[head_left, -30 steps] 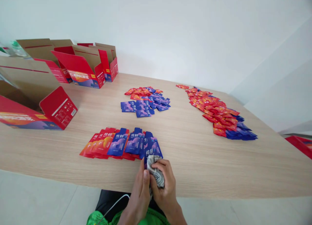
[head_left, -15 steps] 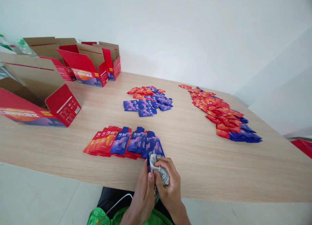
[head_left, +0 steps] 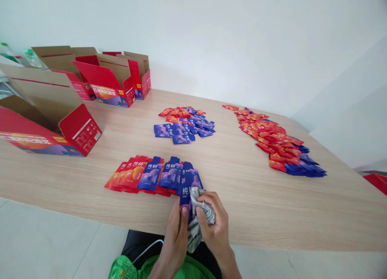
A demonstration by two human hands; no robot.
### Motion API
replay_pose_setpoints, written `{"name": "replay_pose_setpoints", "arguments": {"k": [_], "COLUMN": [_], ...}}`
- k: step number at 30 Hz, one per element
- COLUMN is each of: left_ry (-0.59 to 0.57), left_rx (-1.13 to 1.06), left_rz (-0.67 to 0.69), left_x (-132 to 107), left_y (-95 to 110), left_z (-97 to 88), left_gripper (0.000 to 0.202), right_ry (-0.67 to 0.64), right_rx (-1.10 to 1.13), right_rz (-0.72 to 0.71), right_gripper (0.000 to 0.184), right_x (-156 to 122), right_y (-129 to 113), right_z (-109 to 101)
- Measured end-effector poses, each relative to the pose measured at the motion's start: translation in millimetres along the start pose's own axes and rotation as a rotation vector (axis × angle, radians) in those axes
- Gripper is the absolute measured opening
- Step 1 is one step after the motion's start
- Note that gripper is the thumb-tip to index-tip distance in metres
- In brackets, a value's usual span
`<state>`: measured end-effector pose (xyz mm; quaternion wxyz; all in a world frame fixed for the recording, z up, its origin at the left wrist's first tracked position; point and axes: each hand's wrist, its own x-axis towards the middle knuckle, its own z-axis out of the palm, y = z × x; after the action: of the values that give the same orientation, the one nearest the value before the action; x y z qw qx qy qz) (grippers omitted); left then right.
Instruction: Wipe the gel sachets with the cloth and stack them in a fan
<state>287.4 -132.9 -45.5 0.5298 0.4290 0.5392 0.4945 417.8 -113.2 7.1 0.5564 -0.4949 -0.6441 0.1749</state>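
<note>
Working at the near edge of a pale wood-grain table (head_left: 272,214). Gripping a crumpled grey-and-white cloth (head_left: 203,209) in the right hand (head_left: 215,226), fingers curled shut around it. Pinching the lower end of a blue foil pouch with white lettering (head_left: 188,186) in the left hand (head_left: 177,238), thumb on top, with the cloth pressed to the pouch's face. Both hands close together and touching, overhanging the table's edge above a green mesh garment (head_left: 130,269) and a thin white cable (head_left: 145,250).

Just beyond the left hand and running off to its left: an overlapping row of flat red and blue pouches (head_left: 139,176), with the held pouch lapping its right end. Farther ahead of both hands, across a bare strip of tabletop: a small heap of blue and red sachets (head_left: 184,123). Ahead and well to the right of the right hand: a long band of red sachets over blue ones (head_left: 278,144), stretching along the table's far right edge. Directly right of the right hand, along the near edge: a broad run of bare wood.

Well to the left of the left hand: an open red cardboard carton with a brown inner flap (head_left: 45,125), standing near the table's left end. Behind it, against the white wall (head_left: 242,37): more open red cartons (head_left: 111,85).
</note>
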Motion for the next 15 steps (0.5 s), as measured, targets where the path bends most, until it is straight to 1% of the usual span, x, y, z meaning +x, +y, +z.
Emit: {"name": "replay_pose_setpoints", "arguments": {"k": [2,3,4,5,7,8,9,10,11,13,15], "left_ry": [0.082,0.112,0.123,0.109,0.034,-0.006,-0.036,-0.057,-0.068,-0.089,-0.132], "left_rx": [0.01,0.012,0.008,-0.007,-0.054,-0.068,-0.064,-0.041,-0.001,0.08,0.105], "left_rz": [-0.021,-0.036,-0.056,-0.083,-0.152,-0.177,-0.183,-0.172,-0.15,-0.082,-0.016], "left_x": [12.9,17.9,21.5,23.5,22.3,19.4,15.2,10.0,4.2,-7.6,-16.6], "left_y": [-1.1,-1.4,-1.4,-1.3,-1.3,-1.5,-2.0,-2.7,-3.6,-5.1,-6.2], "left_z": [-11.6,-17.6,-23.0,-27.1,-30.0,-28.4,-25.0,-20.1,-14.5,-4.2,0.0], "left_gripper": [0.075,0.075,0.074,0.072,0.068,0.067,0.066,0.067,0.068,0.072,0.074], "right_ry": [-0.069,-0.049,0.018,0.116,0.328,0.405,0.452,0.466,0.458,0.397,0.355], "right_rx": [0.063,0.093,0.122,0.153,0.238,0.298,0.363,0.422,0.466,0.502,0.493], "right_rz": [-0.006,0.006,0.035,0.09,0.284,0.402,0.515,0.607,0.667,0.709,0.707], "right_gripper": [0.011,0.014,0.017,0.021,0.028,0.031,0.036,0.04,0.044,0.048,0.047], "right_x": [-8.8,-12.4,-15.1,-16.6,-16.9,-16.2,-15.4,-15.2,-15.7,-19.2,-24.4], "right_y": [0.5,2.4,5.4,9.2,17.4,20.8,23.0,23.8,23.1,17.3,7.8], "right_z": [-1.4,-2.2,-2.9,-3.3,-2.4,-1.0,1.1,3.8,7.1,14.5,21.9]}}
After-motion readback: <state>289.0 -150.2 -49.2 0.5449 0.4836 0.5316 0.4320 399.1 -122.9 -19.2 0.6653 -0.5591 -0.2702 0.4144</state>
